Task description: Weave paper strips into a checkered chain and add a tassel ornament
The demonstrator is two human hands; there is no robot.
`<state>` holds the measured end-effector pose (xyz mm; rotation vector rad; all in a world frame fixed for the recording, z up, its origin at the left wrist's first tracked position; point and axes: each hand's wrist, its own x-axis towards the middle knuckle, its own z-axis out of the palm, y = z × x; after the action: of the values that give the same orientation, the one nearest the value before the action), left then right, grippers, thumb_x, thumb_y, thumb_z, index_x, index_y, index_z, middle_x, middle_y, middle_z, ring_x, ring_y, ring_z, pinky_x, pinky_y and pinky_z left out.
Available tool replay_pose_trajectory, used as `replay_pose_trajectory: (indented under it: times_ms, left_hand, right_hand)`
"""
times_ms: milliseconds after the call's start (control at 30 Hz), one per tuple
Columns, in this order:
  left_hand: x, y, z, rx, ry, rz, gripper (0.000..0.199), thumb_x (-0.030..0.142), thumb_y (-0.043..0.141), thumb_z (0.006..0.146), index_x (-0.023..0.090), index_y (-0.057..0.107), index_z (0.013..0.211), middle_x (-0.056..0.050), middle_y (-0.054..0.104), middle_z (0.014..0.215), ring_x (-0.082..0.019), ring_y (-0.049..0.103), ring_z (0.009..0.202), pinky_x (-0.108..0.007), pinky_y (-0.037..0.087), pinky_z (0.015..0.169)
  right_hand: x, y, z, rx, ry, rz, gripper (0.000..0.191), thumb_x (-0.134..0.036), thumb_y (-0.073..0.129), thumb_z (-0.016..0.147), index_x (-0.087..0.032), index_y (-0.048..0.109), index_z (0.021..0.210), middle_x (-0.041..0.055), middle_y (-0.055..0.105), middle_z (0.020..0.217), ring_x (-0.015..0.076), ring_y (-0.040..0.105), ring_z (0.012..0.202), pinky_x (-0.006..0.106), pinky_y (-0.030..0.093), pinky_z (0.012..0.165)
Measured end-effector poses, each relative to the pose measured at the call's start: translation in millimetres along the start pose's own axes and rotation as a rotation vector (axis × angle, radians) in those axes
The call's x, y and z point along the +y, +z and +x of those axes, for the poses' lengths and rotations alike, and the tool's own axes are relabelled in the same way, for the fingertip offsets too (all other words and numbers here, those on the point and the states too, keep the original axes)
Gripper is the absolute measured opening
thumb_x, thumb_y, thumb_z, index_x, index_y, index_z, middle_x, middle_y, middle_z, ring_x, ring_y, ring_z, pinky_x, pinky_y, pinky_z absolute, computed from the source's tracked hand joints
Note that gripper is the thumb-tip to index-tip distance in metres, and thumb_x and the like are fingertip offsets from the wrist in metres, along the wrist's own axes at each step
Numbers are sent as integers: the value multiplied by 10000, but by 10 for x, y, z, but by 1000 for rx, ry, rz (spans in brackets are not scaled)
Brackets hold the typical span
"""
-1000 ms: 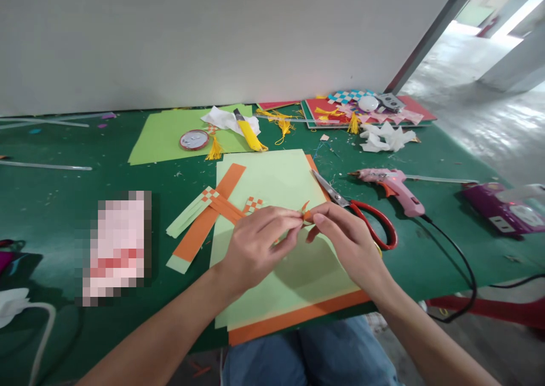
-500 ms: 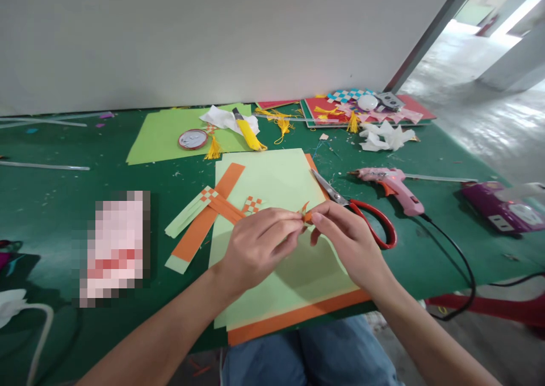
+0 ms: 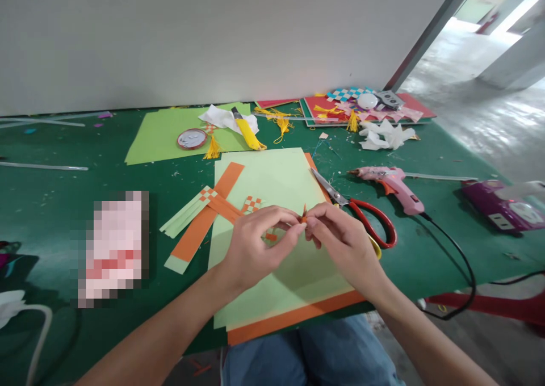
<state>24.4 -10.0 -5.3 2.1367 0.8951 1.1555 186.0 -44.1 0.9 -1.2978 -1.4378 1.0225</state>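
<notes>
My left hand [image 3: 259,250] and my right hand [image 3: 343,244] meet over a stack of pale green paper sheets [image 3: 268,173]. Between their fingertips is a small folded orange paper piece [image 3: 304,218] with a pointed tip sticking up; both hands pinch it, and its lower part is hidden. Behind the left hand's fingers lies a little orange-and-green checkered woven paper [image 3: 252,204]. Further left, crossed orange paper strips [image 3: 196,233] and green paper strips [image 3: 185,215] join in a woven patch. Red-handled scissors [image 3: 338,197] lie just beyond my right hand.
A pink glue gun [image 3: 389,184] with a glue stick and black cord rests at the right, near a purple power strip [image 3: 502,207]. Behind are a yellow cutter [image 3: 247,130], a round dish [image 3: 191,139], yellow tassels [image 3: 281,126] and crumpled tissue [image 3: 387,135]. A blurred pink item [image 3: 117,244] lies left.
My left fingers have arched, opening a gap that reveals an orange bit beneath them. The small orange piece has turned more upright and dropped slightly. A yellow edge now shows beside my right hand.
</notes>
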Motion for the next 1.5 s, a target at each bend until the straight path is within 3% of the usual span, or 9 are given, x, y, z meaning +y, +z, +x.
replay_pose_trajectory:
  times_ms: [200, 700, 1067, 1500]
  left_hand:
    - [-12, -6, -11, -3, -15, 8, 110, 162, 604, 851, 174, 632, 746, -18, 725, 756, -121, 667, 665, -199, 516, 621]
    - [-2, -6, -2, -27, -67, 3, 99, 153, 584, 846, 169, 627, 758, 7, 706, 711, -94, 650, 614, -163, 518, 606]
    - [0, -18, -1, -19, -95, -1, 127, 149, 561, 865, 177, 625, 759, 31, 681, 652, -83, 618, 553, -158, 506, 563]
    - [-11, -33, 6, -23, -208, -63, 169, 183, 545, 884, 168, 607, 727, 29, 642, 637, -79, 586, 551, -160, 470, 545]
  right_hand:
    - [5, 6, -28, -29, 1, -136, 161, -239, 499, 903, -188, 582, 775, -10, 568, 660, 103, 487, 576, 221, 364, 499]
    - [7, 32, -23, -16, -17, -226, 162, -226, 492, 893, -190, 578, 760, -4, 597, 682, 103, 509, 580, 218, 375, 508]
    - [10, 28, -26, 12, 66, -78, 183, -290, 526, 895, -190, 577, 750, -17, 549, 628, 92, 447, 522, 208, 307, 431]
    - [10, 14, -25, 25, 66, 40, 213, -309, 537, 895, -183, 555, 725, -19, 541, 614, 94, 496, 535, 221, 412, 510]
